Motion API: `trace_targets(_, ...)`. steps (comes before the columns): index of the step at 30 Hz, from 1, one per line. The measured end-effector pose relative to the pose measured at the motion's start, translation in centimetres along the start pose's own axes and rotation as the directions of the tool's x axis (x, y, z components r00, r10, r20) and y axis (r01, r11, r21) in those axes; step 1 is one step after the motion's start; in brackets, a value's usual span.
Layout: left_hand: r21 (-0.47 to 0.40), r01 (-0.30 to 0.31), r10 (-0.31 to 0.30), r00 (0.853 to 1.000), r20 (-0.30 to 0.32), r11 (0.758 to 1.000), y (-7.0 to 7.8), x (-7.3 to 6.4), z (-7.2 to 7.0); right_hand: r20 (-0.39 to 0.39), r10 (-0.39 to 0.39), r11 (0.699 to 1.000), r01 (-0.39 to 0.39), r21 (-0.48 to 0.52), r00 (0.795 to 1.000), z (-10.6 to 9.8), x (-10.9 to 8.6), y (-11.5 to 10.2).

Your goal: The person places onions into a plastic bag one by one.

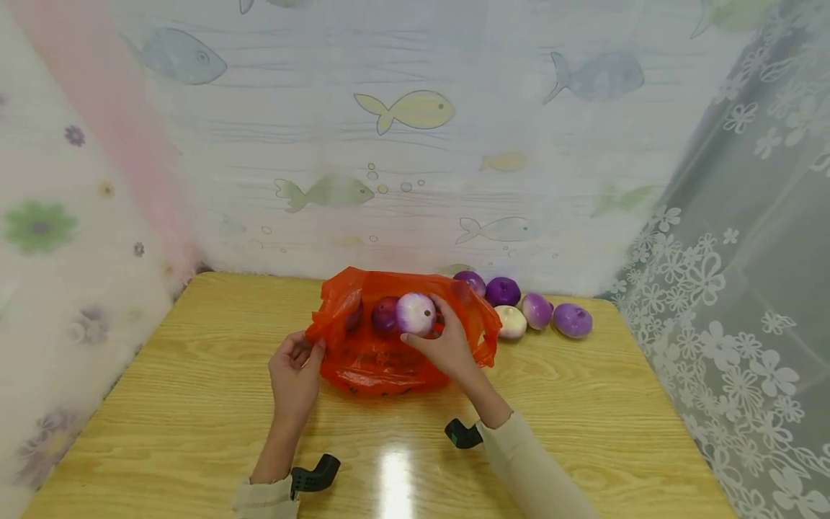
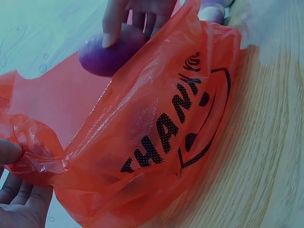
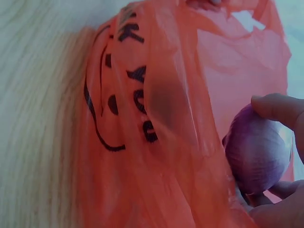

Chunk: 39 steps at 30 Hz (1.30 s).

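A red plastic bag [image 1: 389,371] with black THANK YOU print lies on the table, its mouth spread wide. My left hand [image 1: 295,375] pinches the bag's left edge between thumb and fingers. At the bag's mouth my right hand [image 1: 447,342] grips a purple and white onion [image 1: 413,314], thumb on one side and fingers on the other. Another, darker onion [image 1: 385,314] shows inside the bag beside it, and one more is partly hidden by the bag's left side. In the right wrist view the held onion [image 3: 259,149] overlaps the bag's edge.
Right of the bag sit several more onions, among them a dark purple one [image 1: 502,292], a pale one [image 1: 511,322] and a light purple one [image 1: 573,320]. The wooden table [image 1: 583,418] meets a fish-patterned curtain [image 1: 415,180] at the back.
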<state>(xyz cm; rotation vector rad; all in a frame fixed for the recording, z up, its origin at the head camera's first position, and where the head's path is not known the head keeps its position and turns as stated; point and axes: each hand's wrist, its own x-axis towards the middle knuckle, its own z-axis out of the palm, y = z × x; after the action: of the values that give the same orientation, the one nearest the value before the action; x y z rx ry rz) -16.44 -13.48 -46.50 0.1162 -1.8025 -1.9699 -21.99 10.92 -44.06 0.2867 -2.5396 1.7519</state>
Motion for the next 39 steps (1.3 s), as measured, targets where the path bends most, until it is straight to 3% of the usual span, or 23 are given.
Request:
trace_targets(8,0.021,0.001,-0.001,1.000,0.003,1.000,-0.1,0.0,0.1,-0.008,-0.042,0.997,0.041,-0.060,0.999,0.2,1.8,0.8)
trace_targets(17,0.020,-0.007,0.007,1.000,0.000,1.000,0.1,0.0,0.2,-0.065,-0.001,0.991,-0.008,-0.136,0.998,0.5,3.3,1.2)
trace_targets(28,0.031,0.006,-0.006,1.000,0.001,0.999,0.1,-0.1,0.2,-0.097,-0.003,0.988,-0.012,-0.152,0.995,0.5,4.4,1.9)
trace_targets(39,0.036,0.011,-0.011,1.000,0.007,0.999,0.0,0.0,0.2,-0.142,-0.060,0.988,0.038,-0.153,0.988,0.4,5.4,2.7)
